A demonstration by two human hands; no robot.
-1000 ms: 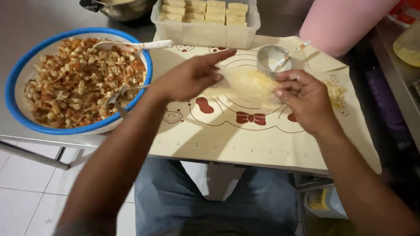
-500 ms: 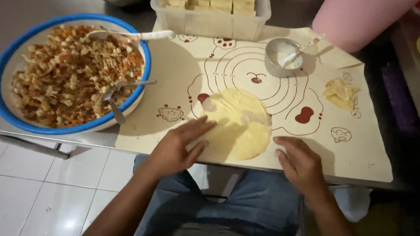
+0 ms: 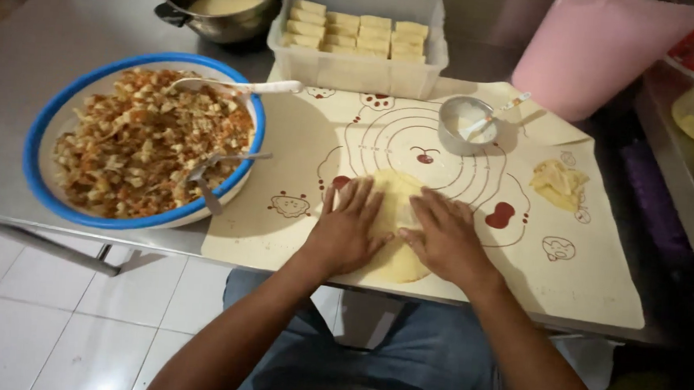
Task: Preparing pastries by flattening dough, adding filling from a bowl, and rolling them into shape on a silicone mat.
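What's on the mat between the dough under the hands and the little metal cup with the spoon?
Nothing: the head view shows only bare mat with printed circles between the dough and the metal cup.

A pale yellow dough round (image 3: 398, 214) lies on a cream mat (image 3: 583, 274) printed with rings and red-brown cartoon marks.

1. I see a kitchen food-prep station: a steel table (image 3: 69, 17) over white floor tiles (image 3: 26, 320).
2. A baking mat (image 3: 302, 136), metal pot (image 3: 222, 3), and tub of dough pieces (image 3: 357, 31) show it.
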